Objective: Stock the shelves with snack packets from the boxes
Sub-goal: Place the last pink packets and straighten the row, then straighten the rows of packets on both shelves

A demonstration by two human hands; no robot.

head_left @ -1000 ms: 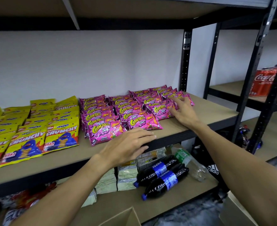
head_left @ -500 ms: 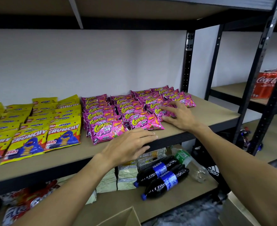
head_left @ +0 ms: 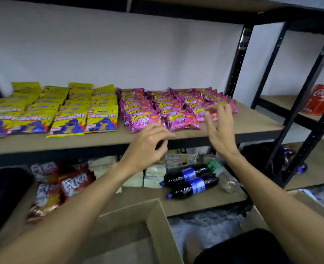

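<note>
Left hand (head_left: 148, 147) loosely curled, empty, right hand (head_left: 219, 130) spread, empty, pink packets (head_left: 184, 121) motion-blurred, box (head_left: 128, 214) cut off

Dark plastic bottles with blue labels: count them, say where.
2. One dark bottle lies sideways on the lower wooden shelf; the other dark bottle lies just before it. Others may be hidden.

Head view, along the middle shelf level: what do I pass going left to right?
In order: yellow Crunchy packets → pink snack packets → black shelf upright → red Coca-Cola pack on the neighbouring rack.
</note>
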